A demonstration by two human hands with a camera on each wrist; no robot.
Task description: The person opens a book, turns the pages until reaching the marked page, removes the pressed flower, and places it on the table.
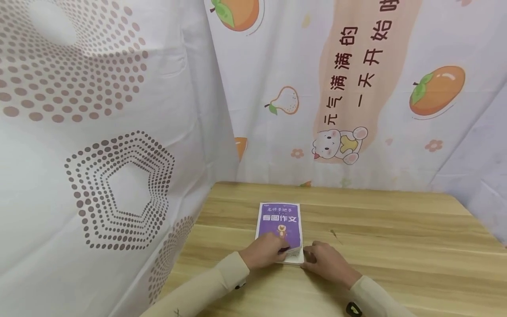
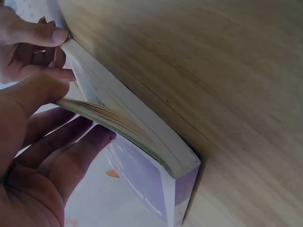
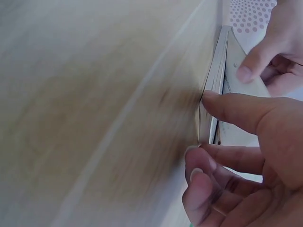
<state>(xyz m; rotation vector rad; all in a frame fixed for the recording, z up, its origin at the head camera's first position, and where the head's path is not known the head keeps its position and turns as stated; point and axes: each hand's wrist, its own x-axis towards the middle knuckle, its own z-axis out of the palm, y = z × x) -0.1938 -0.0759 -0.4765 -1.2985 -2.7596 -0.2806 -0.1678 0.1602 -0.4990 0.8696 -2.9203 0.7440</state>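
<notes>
A book with a purple cover, white Chinese lettering and a small cartoon lion lies on the wooden table. My left hand pinches the near end of its cover with a bundle of pages, lifting them into a curve. In the left wrist view the thumb is on the page side and the fingers are against the cover. At the near right corner, my right hand holds the lower pages between thumb and index finger; its other fingers are curled. The text on the opened page is too blurred to read.
The wooden table extends to the right of the book and behind it. A white curtain with fruit prints hangs at the back edge, and a dotted curtain on the left. A small dark mark shows on the tabletop.
</notes>
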